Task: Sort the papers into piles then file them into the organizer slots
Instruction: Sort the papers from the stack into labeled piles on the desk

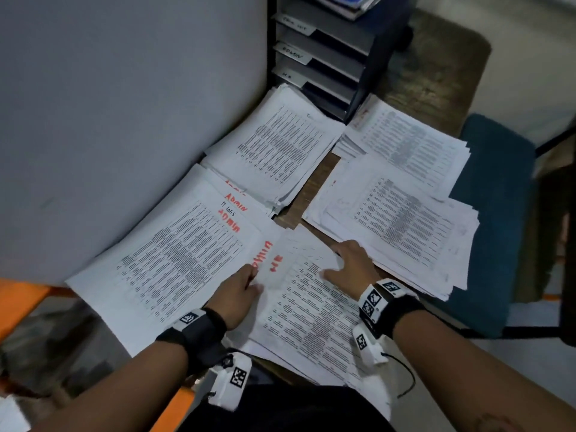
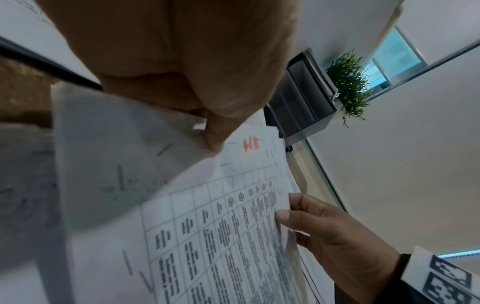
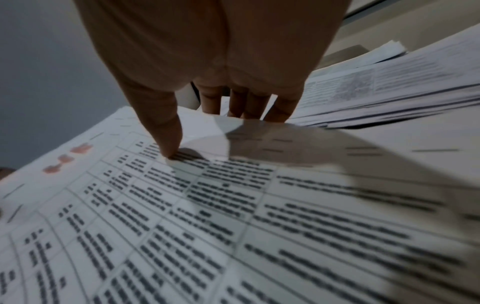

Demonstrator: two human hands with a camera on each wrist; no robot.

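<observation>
My left hand (image 1: 253, 280) pinches the near corner of a lifted sheet (image 1: 265, 260) with ADMIN written on it in red; the left wrist view shows thumb and finger closed on that sheet (image 2: 116, 156). Beneath lies the near pile (image 1: 311, 319), its top sheet (image 2: 221, 226) marked HR in red. My right hand (image 1: 338, 260) rests flat on this pile, fingers straight and spread, thumb (image 3: 170, 152) pressing the printed table. The ADMIN pile (image 1: 174, 263) lies to the left. The dark organizer (image 1: 327, 57) with labelled slots stands at the back.
Three more paper piles lie on the brown table (image 1: 314, 182): back middle (image 1: 277, 145), back right (image 1: 414, 141), right (image 1: 402, 222). A grey partition (image 1: 109, 120) bounds the left. A blue chair seat (image 1: 498, 213) sits right. A green plant (image 2: 348, 82) tops the organizer.
</observation>
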